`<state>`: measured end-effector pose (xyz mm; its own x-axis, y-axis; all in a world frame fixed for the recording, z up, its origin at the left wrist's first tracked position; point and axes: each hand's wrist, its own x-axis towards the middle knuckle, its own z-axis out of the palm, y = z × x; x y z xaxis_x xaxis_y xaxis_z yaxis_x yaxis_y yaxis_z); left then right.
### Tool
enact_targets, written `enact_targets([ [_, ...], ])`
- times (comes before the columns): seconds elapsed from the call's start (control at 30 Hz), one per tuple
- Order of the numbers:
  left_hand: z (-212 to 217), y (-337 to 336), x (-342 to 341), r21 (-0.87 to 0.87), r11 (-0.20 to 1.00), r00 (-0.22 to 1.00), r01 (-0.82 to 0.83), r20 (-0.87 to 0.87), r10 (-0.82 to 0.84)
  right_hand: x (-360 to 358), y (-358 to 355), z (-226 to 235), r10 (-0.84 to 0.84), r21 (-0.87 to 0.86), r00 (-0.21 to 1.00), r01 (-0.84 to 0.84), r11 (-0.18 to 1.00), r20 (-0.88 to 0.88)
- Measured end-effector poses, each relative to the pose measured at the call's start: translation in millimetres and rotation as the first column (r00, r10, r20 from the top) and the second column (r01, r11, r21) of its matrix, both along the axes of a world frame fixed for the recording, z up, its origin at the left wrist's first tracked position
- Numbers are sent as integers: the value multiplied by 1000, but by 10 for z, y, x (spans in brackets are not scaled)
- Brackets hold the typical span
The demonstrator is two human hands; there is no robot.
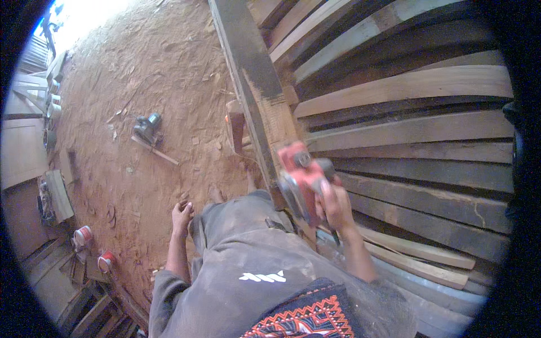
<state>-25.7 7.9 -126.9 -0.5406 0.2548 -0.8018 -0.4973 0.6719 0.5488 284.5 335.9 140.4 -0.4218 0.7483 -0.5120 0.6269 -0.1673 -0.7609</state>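
Observation:
My right hand [335, 204] is wrapped round the rear handle of a red electric planer [298, 163], slightly blurred. The planer is tilted at the near part of a long wooden beam [248, 50]; whether its sole touches the wood cannot be made out. Dark, weathered wood covers the beam's far part, while a lighter, freshly bared patch [282, 121] shows just beyond the planer. Down at my left side hangs my left hand [181, 215], fingers loosely curled and apart, with nothing visible in it.
Stacked rough planks [406, 127] fill the right side. On the sandy floor to the left lies a teal and black power tool [147, 127] by a wood strip. Red and white tins [106, 261] and wooden panels [25, 152] line the left edge. A reddish-brown object [236, 129] stands beside the beam.

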Motion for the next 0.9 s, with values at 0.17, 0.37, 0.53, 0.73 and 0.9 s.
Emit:
enact_targets([
  [0.17, 371, 906, 186, 253, 967, 998, 3, -67, 14, -1559, 1543, -380, 226, 190, 916, -170, 967, -331],
  [0.37, 915, 1250, 279, 490, 818, 949, 301, -240, -205, -2073, 1688, -401, 44, 27, 915, -36, 999, -400],
  [0.53, 768, 811, -77, 309, 879, 927, 364, -215, -308, -923, 605, -223, 6, -24, 976, -11, 1000, -218],
  [0.73, 521, 1073, -336, 314, 641, 713, 701, -317, -625, 352, -930, -42, -379, -137, 922, 366, 920, -79],
  [0.9, 561, 1786, -122, 292, 390, 471, 873, -297, -831, 848, -1670, -46, -740, -249, 669, 707, 662, -66],
])
